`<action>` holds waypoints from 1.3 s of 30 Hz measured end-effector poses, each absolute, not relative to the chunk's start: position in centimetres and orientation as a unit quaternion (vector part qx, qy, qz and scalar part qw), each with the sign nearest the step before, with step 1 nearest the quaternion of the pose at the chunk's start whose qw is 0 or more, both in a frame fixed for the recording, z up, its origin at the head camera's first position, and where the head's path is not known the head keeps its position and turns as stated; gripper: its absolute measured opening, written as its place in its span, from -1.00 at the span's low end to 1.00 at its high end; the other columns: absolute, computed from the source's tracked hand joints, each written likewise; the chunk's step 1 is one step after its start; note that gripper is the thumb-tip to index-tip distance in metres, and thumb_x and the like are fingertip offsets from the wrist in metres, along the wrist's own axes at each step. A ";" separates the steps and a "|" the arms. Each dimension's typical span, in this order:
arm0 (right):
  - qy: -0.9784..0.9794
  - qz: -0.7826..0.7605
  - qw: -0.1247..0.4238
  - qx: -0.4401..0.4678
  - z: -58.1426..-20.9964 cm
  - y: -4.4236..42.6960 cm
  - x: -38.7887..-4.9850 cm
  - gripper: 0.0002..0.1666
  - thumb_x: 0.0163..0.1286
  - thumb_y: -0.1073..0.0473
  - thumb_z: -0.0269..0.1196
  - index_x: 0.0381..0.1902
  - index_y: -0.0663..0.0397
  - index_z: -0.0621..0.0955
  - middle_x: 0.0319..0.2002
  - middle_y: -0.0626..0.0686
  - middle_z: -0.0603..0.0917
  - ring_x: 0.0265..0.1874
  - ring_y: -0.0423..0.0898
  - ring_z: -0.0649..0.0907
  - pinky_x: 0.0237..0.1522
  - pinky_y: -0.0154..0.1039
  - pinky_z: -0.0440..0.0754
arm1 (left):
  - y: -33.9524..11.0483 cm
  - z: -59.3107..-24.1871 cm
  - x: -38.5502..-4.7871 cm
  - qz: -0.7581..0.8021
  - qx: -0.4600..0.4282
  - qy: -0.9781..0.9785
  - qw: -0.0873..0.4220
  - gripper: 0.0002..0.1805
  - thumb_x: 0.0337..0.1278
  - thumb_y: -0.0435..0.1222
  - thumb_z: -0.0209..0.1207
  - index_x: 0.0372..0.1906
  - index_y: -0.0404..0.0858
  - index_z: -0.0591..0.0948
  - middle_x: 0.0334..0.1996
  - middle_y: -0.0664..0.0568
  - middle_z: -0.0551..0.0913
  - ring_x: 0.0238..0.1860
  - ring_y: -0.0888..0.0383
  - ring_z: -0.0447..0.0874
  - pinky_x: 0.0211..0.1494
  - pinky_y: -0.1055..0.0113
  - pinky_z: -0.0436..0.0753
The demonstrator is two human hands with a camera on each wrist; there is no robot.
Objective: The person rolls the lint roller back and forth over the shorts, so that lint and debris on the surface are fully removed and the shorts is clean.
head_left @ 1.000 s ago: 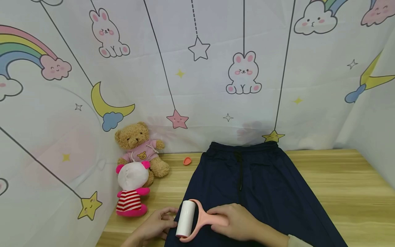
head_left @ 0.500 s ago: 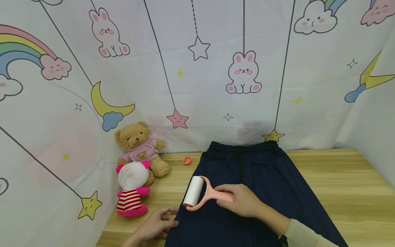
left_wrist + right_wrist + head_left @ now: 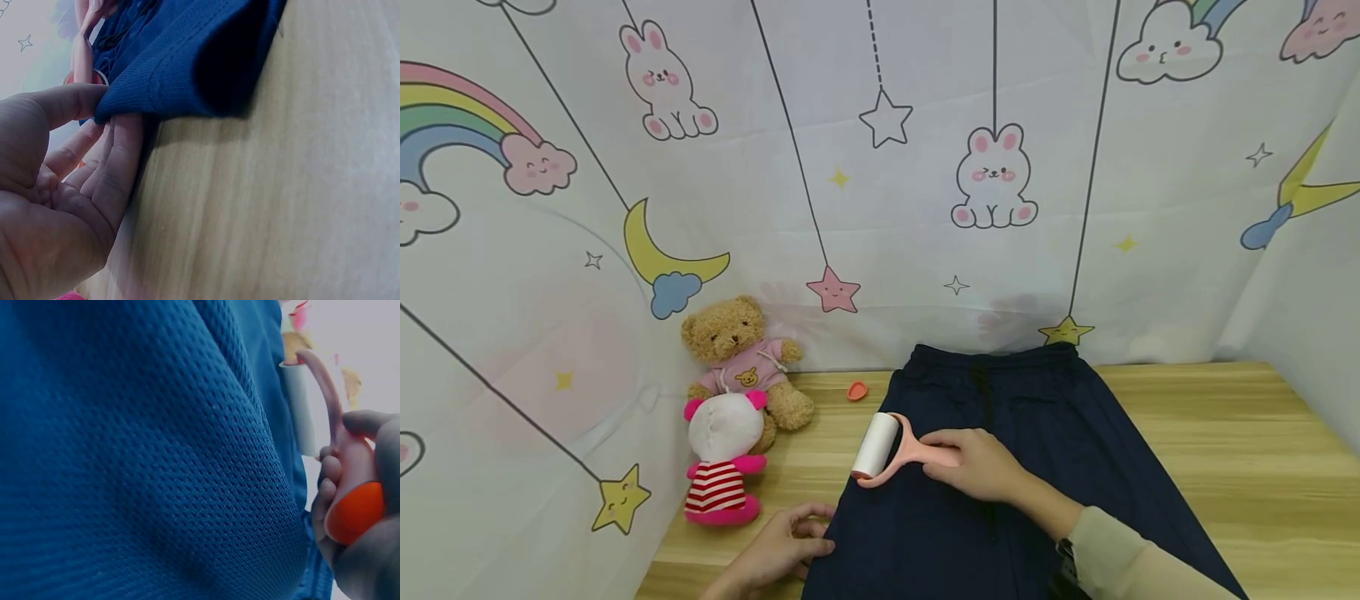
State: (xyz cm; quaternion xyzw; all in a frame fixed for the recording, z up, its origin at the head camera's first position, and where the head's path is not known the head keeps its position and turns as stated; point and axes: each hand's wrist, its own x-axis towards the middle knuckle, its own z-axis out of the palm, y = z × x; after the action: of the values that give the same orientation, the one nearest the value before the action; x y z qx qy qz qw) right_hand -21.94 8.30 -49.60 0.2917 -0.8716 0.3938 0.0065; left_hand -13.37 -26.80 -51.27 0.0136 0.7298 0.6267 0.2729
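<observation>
Navy shorts (image 3: pixel 1037 433) with a black drawstring lie spread out, their waistband toward the back. My left hand (image 3: pixel 786 542) pinches their left edge, with the thumb (image 3: pixel 75 103) over the cloth and fingers beneath it. In the left wrist view, the hem (image 3: pixel 187 69) gapes open beyond the fingertips. My right hand (image 3: pixel 977 462) grips the pink handle of a lint roller (image 3: pixel 876 446). Its white cylinder rests on or just above the upper left side of the shorts; contact cannot be told. The orange handle end (image 3: pixel 356 512) shows in the right wrist view.
The shorts lie on a wood-grain table (image 3: pixel 1210 433). At the left stand a brown teddy bear (image 3: pixel 745 358) and a white-and-pink plush toy (image 3: pixel 726 458) in stripes. A small orange oval piece (image 3: pixel 857 391) lies near the back edge. A printed cloth (image 3: pixel 910 208) hangs behind.
My right hand has moved the lint roller away from me, up the left side of the shorts toward the waistband. My left hand has stayed at the edge.
</observation>
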 end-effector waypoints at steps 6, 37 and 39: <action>-0.874 0.392 -0.001 0.286 -49.9 8.1 -22.4 -0.59 0.38 -0.09 0.41 0.15 -0.20 0.75 0.00 -0.15 0.76 -0.35 -0.32 0.61 -0.25 -0.27 0.58 | -26.8 -51.3 -13.4 0.624 0.015 0.732 0.273 -0.49 0.29 -0.38 0.32 0.30 -0.39 0.52 -0.24 -0.09 0.72 -0.38 0.05 0.75 -0.37 0.20 0.74; -0.883 0.373 -0.037 0.282 -49.3 19.0 -21.1 -0.52 0.44 -0.16 0.37 0.21 -0.14 0.72 0.07 -0.10 0.74 -0.19 -0.30 0.65 -0.13 -0.20 0.63 | -27.0 -51.3 -13.5 0.623 0.025 0.731 0.277 -0.50 0.30 -0.40 0.31 0.30 -0.41 0.52 -0.25 -0.08 0.71 -0.37 0.07 0.75 -0.36 0.21 0.74; -0.883 0.374 -0.035 0.280 -49.4 19.8 -20.9 -0.53 0.44 -0.16 0.37 0.21 -0.15 0.72 0.07 -0.11 0.74 -0.18 -0.30 0.65 -0.12 -0.20 0.63 | -27.0 -51.3 -13.5 0.624 0.027 0.730 0.278 -0.50 0.30 -0.40 0.31 0.30 -0.42 0.52 -0.24 -0.08 0.71 -0.38 0.07 0.75 -0.37 0.21 0.74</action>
State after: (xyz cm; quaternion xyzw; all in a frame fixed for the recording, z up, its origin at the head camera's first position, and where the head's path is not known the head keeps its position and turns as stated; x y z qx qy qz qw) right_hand -20.86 19.84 -49.39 0.2805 -0.8833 0.3740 -0.0354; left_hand -13.51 -26.99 -51.34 0.0270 0.7300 0.6239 0.2778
